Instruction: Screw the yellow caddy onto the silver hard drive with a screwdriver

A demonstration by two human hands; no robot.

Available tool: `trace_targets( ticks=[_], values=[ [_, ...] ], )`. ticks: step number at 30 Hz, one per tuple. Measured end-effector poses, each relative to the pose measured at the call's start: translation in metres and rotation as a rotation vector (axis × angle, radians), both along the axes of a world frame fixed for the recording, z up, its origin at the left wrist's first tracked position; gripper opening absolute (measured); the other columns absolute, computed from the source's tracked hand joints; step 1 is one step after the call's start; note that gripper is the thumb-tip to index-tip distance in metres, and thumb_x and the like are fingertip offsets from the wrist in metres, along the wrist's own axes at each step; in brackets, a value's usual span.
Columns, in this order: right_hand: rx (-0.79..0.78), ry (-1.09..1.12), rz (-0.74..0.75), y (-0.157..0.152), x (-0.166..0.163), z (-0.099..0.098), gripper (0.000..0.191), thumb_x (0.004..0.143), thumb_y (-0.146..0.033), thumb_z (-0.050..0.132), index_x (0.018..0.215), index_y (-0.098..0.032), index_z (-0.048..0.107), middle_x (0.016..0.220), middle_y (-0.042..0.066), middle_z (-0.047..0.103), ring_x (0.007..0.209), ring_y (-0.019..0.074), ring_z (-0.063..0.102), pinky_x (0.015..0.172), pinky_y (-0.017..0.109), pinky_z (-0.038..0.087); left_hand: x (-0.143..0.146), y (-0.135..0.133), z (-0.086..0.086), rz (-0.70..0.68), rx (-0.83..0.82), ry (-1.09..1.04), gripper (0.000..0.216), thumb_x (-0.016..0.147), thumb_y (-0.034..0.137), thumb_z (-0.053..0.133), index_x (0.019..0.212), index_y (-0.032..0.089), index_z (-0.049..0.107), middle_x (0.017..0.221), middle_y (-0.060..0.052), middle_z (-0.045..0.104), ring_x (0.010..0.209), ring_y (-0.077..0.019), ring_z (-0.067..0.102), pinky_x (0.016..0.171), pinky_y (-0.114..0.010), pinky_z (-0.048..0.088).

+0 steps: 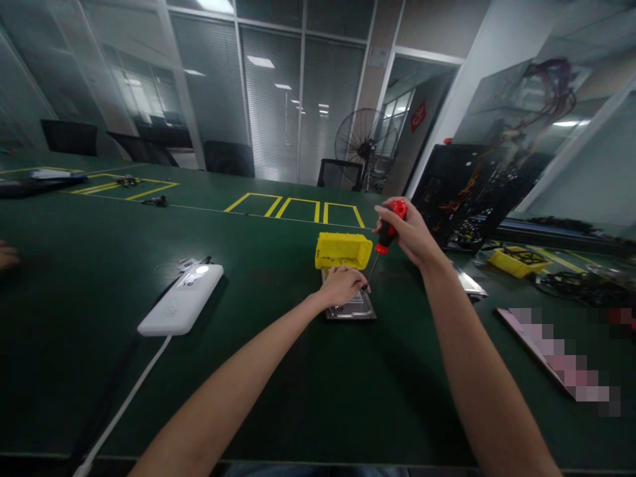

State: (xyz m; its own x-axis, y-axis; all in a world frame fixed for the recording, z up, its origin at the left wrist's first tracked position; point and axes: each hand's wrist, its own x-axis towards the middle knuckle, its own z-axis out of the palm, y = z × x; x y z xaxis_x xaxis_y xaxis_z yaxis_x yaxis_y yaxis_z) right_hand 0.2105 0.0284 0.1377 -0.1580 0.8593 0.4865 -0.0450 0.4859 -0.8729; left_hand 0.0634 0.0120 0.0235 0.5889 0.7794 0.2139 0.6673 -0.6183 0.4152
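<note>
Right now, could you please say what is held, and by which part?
The right hand holds the screwdriver by its handle; the left hand rests on the hard drive.

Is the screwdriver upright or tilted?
Tilted: in the picture, the screwdriver slants down and left from the right hand toward the hard drive.

Both hands (pixel 342 285) and forearms (pixel 248 376) are bare — bluish clothing (pixel 318 471) shows below.

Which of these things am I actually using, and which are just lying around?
In use:
screwdriver in your right hand
hard drive under your left hand
yellow bin at its far end, probably

Lying about, it seems:
white device
computer case
second yellow bin
</note>
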Motion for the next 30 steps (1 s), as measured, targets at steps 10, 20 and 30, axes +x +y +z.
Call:
trace_targets(
  ticks=[10, 20, 30],
  values=[
    [-0.05, 0.125, 0.024, 0.0008, -0.0002, -0.0004, 0.016, 0.075, -0.032, 0.062, 0.083, -0.02, 0.055, 0.074, -0.002, 0.053, 0.061, 0.0092, 0.056, 0.062, 0.029, 0.054, -0.0012, 0.0018, -0.0035, -0.017, -0.006, -0.046, 0.032, 0.092, 0.024, 0.034, 0.092, 0.025, 0.066, 0.117, 0.004, 0.062, 0.111, -0.023, 0.047, 0.094, -0.041, 0.032],
    [0.021, 0.043, -0.032, -0.0038, -0.0038, 0.0022, 0.017, 0.074, -0.031, 0.061, 0.079, -0.023, 0.047, 0.066, -0.005, 0.049, 0.054, 0.0076, 0.051, 0.059, 0.026, 0.054, -0.0013, -0.0034, 0.0038, -0.012, -0.02, 0.008, 0.035, 0.093, 0.025, 0.029, 0.095, 0.024, 0.064, 0.12, 0.003, 0.06, 0.113, -0.0231, 0.046, 0.095, -0.042, 0.031],
    [-0.038, 0.103, 0.013, 0.0034, -0.0033, -0.0019, 0.021, 0.075, -0.04, 0.062, 0.085, -0.023, 0.054, 0.071, -0.003, 0.049, 0.06, 0.0093, 0.052, 0.06, 0.028, 0.055, -0.001, -0.0016, 0.0012, -0.004, -0.002, 0.033, 0.033, 0.093, 0.026, 0.032, 0.096, 0.026, 0.065, 0.12, 0.005, 0.06, 0.114, -0.0231, 0.045, 0.095, -0.041, 0.031]
  ],
)
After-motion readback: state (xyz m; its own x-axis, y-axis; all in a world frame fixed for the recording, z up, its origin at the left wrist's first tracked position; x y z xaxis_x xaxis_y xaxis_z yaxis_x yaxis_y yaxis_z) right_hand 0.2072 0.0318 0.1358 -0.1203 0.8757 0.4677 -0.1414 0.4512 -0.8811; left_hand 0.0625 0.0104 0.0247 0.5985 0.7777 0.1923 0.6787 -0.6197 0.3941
